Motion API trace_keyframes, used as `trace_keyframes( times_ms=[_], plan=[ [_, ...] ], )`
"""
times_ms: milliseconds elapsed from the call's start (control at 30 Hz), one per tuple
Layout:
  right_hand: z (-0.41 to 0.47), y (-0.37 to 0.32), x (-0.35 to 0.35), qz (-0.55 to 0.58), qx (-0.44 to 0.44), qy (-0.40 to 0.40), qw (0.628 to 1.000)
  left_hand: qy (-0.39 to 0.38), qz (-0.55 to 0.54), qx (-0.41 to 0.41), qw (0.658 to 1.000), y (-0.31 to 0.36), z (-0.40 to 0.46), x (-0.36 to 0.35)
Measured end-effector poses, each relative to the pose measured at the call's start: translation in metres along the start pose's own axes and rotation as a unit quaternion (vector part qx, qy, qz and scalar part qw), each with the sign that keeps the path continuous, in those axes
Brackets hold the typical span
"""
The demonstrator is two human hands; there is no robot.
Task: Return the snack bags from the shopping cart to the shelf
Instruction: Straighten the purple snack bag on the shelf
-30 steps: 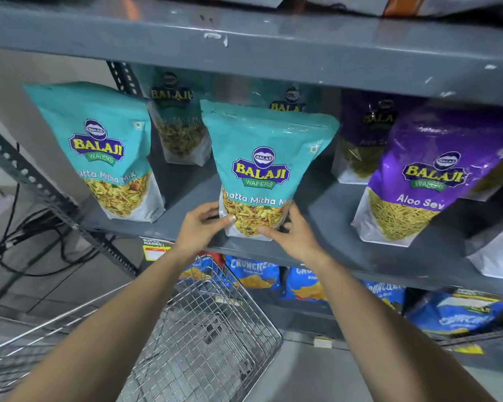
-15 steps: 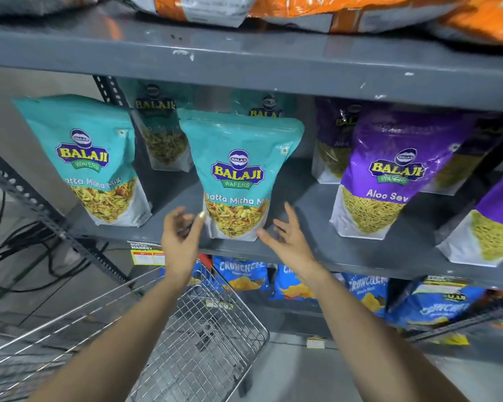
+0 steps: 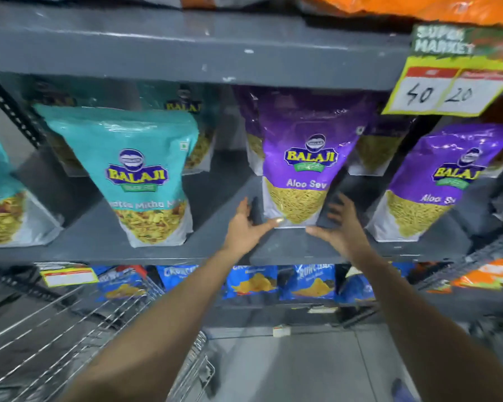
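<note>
From the head camera, both hands have left the teal Khatta Mitha Mix bag (image 3: pixel 145 181), which they steadied a second ago, and have shifted right to the purple Aloo Sev bag (image 3: pixel 305 166) standing upright on the grey shelf (image 3: pixel 221 216). The left hand (image 3: pixel 246 224) is spread open with its thumb touching the bag's lower left corner. The right hand (image 3: pixel 339 224) is also open, fingers splayed just beside the lower right corner, and blur hides whether it touches. Neither hand grips anything. That suggests the teal bag is set down for good and the person is now straightening the shelf front rather than carrying stock. The shopping cart (image 3: pixel 79 338) at the near left shows only bare wire in its visible part, so the return looks close to finished. Counted on this shelf: two teal bags in the front row with at least two more behind, and two purple bags in front with at least two behind. Below sit about five blue chip bags (image 3: pixel 253 282), above orange packs (image 3: pixel 404 7), and a price tag (image 3: pixel 447 91) reads 40 and 20.
</note>
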State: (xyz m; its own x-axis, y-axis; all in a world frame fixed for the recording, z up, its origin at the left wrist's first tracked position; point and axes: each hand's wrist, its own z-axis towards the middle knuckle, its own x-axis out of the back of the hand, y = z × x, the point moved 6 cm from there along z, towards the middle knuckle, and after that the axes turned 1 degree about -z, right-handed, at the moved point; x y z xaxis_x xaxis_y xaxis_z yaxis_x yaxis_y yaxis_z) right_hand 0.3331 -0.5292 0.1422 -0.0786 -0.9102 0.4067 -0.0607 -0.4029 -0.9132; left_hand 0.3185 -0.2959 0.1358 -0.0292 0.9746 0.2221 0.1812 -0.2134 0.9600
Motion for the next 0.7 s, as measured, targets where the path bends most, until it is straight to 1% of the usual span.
trace_keyframes(
  times_ms=[67, 100, 200, 300, 400, 533, 700],
  plan=[
    [0.016, -0.003, -0.008, -0.009, 0.020, -0.072, 0.997, -0.044, 0.061, -0.006, 0.997, -0.005, 0.014, -0.014],
    [0.019, -0.004, -0.010, -0.013, 0.029, -0.086, 0.996, -0.047, 0.073, -0.021, 0.996, -0.004, 0.017, -0.017],
    [0.014, 0.000, -0.013, 0.014, 0.026, -0.067, 0.997, -0.020, 0.062, -0.054, 0.996, -0.004, 0.018, -0.021],
    [-0.001, 0.012, -0.013, 0.027, 0.016, -0.060, 0.998, -0.010, 0.064, -0.051, 0.997, -0.006, 0.009, -0.019],
    [-0.014, 0.016, -0.010, 0.037, 0.038, -0.069, 0.996, 0.008, 0.063, -0.035, 0.997, -0.011, -0.003, -0.016],
    [-0.025, 0.015, -0.010, 0.043, 0.057, -0.067, 0.995, 0.012, 0.044, -0.049, 0.998, -0.015, -0.013, -0.015],
    [-0.027, 0.010, -0.010, 0.049, 0.044, -0.082, 0.994, 0.026, 0.051, -0.043, 0.997, -0.008, -0.022, -0.012]
  ],
)
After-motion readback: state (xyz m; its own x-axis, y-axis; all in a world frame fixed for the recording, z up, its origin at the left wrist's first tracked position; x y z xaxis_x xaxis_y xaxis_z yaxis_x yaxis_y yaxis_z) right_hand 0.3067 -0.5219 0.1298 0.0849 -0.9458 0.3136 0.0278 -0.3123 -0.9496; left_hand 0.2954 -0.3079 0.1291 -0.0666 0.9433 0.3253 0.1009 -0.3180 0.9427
